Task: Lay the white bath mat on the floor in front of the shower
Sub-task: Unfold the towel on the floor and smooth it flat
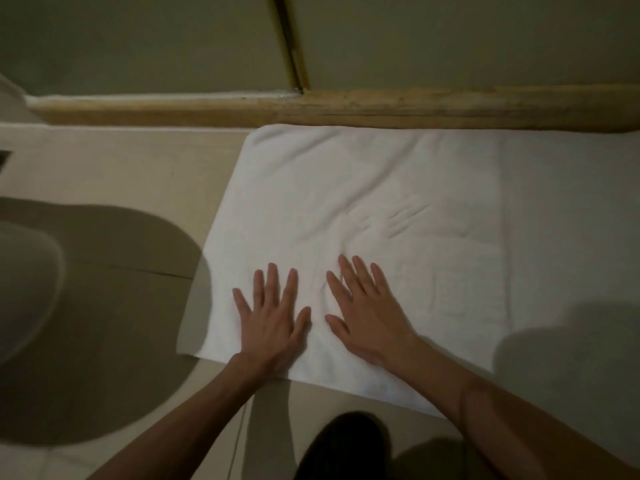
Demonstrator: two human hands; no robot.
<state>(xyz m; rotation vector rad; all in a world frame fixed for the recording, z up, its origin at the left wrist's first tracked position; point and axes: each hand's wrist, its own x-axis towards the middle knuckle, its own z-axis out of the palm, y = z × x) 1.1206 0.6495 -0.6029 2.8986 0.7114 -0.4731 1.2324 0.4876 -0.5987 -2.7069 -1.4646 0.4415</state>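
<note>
The white bath mat (398, 188) lies spread flat on the pale tiled floor, its far edge against the stone threshold of the shower (415, 107). Small creases run across its middle. My left hand (273, 317) presses flat on the mat's near left part, fingers straight and spread. Beside it, a little to the right, my right hand (367, 310) also lies flat on the mat with its fingers straight. The mat's right end runs out of view.
Glass shower panels with a brass frame (294, 43) rise behind the threshold. A white toilet (24, 282) stands at the left and casts a large shadow on the floor (121, 174). My dark-clad knee (346, 445) is at the bottom edge.
</note>
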